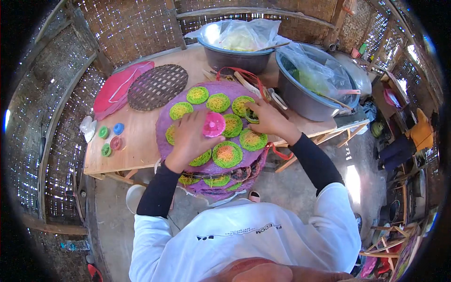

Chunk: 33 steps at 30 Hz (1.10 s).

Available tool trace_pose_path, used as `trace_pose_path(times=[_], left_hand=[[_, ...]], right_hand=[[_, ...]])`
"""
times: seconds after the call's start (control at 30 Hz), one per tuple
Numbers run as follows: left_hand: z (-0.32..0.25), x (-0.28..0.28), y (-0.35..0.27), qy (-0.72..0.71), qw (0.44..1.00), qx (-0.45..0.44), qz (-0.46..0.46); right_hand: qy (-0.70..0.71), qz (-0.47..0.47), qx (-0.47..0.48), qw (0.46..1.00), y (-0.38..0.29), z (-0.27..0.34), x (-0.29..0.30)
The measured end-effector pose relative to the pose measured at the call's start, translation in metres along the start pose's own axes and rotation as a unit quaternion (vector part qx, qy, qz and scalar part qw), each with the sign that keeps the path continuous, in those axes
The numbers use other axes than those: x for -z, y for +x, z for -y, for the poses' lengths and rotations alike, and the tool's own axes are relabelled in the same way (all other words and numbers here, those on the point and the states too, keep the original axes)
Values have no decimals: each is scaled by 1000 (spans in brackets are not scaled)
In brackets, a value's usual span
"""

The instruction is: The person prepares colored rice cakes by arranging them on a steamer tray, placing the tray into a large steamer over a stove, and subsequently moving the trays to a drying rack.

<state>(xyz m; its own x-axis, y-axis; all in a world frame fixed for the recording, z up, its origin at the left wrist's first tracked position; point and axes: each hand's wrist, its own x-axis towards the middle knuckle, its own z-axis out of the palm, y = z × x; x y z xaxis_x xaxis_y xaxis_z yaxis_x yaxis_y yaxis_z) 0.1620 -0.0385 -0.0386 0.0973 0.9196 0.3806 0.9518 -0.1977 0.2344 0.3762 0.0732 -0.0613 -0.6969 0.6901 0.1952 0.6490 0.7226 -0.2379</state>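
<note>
A round purple mesh-like sheet [225,88] lies before me, with several round green-and-yellow noodle-like cakes [227,154] spread on it. My left hand [190,135] is at a bright pink scalloped plastic disc [214,124], its thumb and fingers around the disc's left side. At the right, my right hand [269,118] grips a small round green-rimmed piece with a dark inside [252,115], partly hidden by the fingers. This piece overlaps a cake [242,105] near the sheet's right edge. Below the front edge, a lower purple layer holds more cakes [217,181].
Two large tubs, one at the back [236,58] and one at the right [310,102], carry clear plastic bags. A woven bamboo tray [158,87] and pink cloth-like sheet [119,86] lie left. Several small coloured plastic moulds [115,142] sit on the wooden table [130,155].
</note>
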Motion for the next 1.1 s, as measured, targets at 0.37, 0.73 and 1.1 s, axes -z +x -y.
trace_pose_path(times=[0.37, 0.73, 1.1], left_hand=[[44, 13, -36, -211, 941, 213, -154], [179, -76, -163, -459, 760, 313, -336], [127, -32, -109, -486, 785, 325, -203]], right_hand=[[276, -81, 173, 942, 74, 145, -23], [184, 79, 101, 975, 221, 336, -234], [132, -142, 327, 925, 206, 230, -39]])
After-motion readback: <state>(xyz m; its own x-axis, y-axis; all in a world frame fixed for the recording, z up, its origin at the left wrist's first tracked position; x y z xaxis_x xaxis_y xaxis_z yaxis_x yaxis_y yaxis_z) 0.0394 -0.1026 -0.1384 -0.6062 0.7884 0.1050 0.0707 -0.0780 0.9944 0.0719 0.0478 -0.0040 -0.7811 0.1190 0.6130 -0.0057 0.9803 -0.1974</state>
